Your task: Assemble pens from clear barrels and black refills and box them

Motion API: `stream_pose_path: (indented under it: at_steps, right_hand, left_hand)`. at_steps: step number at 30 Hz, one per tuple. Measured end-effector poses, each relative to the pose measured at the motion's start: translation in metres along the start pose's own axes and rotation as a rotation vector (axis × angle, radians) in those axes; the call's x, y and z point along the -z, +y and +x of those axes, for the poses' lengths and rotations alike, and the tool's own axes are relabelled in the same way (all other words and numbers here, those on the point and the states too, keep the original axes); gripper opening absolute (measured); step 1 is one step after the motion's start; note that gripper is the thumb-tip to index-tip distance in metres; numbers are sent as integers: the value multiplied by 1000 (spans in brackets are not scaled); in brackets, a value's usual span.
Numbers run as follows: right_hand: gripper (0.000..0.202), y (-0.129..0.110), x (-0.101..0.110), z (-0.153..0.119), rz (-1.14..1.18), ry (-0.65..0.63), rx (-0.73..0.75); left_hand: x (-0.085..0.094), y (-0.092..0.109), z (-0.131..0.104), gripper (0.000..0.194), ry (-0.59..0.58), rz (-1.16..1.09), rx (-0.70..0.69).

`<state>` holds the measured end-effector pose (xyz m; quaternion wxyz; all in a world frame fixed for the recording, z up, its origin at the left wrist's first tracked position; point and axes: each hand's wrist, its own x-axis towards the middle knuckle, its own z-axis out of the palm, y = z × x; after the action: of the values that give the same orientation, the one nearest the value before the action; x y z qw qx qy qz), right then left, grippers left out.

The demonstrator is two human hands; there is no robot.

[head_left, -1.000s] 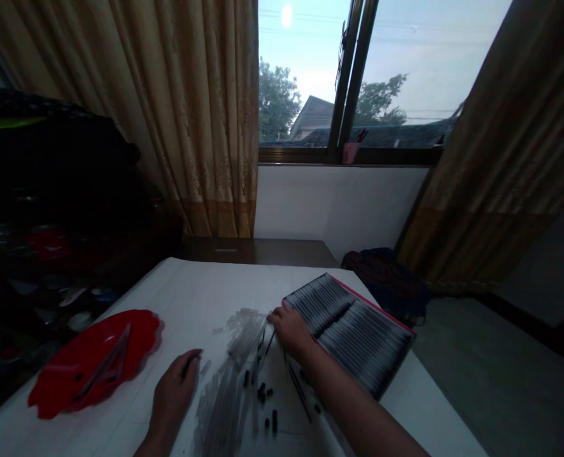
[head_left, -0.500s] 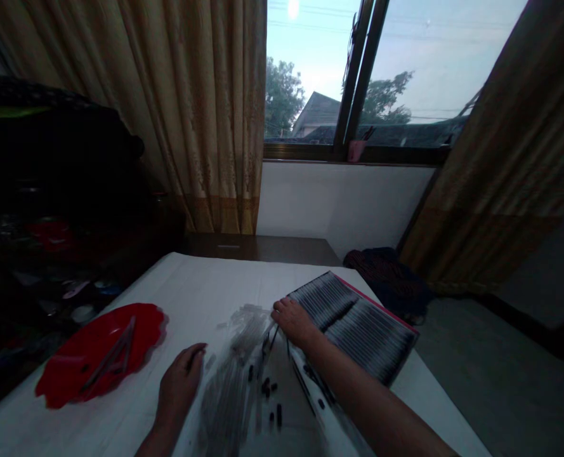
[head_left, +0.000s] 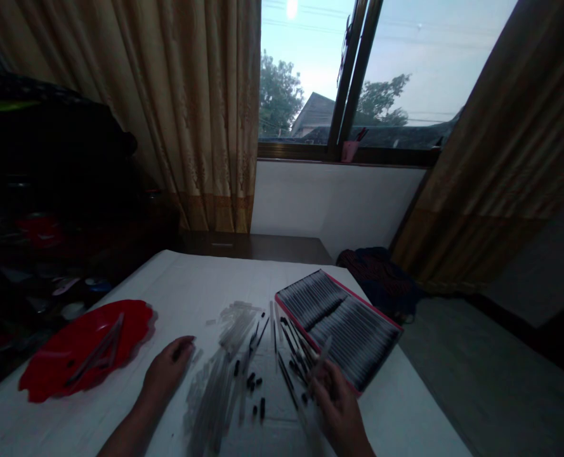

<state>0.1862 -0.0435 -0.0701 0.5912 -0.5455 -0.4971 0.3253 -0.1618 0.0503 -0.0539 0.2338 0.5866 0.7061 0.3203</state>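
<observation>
One clear tube is apparently pinched by the right hand; the left hand is half curled, its contents hidden.

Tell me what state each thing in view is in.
Left hand: fingers curled, grip unclear
Right hand: gripping a translucent piece
Translucent tubes: loose, piled
Black pieces: scattered
Dark sticks: lying loose
Pink-edged case: set askew, rows of slender pieces showing
Red dish: face up, long clear item inside
Pink cup: upright, sticks inside
Curtains: parted
</observation>
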Motion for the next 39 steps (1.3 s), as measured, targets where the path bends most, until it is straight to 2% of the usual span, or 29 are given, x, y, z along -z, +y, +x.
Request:
stream_pose_path:
  at_steps: [2, 4, 5, 8, 10, 12, 16, 22, 28, 33, 39]
  right_hand:
    - [40, 9, 5, -4, 68, 46, -41]
    - [38, 13, 7, -2, 110, 71, -70]
    - [37, 12, 7, 0, 126, 77, -87]
    - [36, 9, 4, 6, 142, 102, -132]
    - [36, 8, 4, 8, 123, 102, -129]
    - [34, 10, 4, 8, 89, 79, -94]
    - [36, 16, 6, 8, 35, 62, -40]
    - [35, 13, -1, 6, 33, 135, -2]
    - [31, 7, -6, 4, 51, 164, 1]
    - [30, 8, -1, 6, 66, 107, -29]
    - [35, -3, 1, 13, 286, 78, -137]
  left_hand:
    - [-1, 16, -4, 40, -25, 43, -28]
    - [-10, 40, -14, 35, -44, 112, -159]
    - [-17, 54, -20, 31, -55, 145, -245]
    - [-46, 99, -36, 24, -189, 289, -467]
    - [-68, 125, -40, 22, -255, 457, -484]
    - [-87, 144, -38, 20, -262, 510, -458]
    - [-112, 166, -25, 24, -268, 601, -378]
    - [-118, 181, -14, 24, -392, 722, -240]
    - [-112, 180, -17, 31, -486, 743, -182]
    - [-91, 170, -24, 19, -484, 654, -258]
    - [-57, 148, -37, 17, -469, 462, -405]
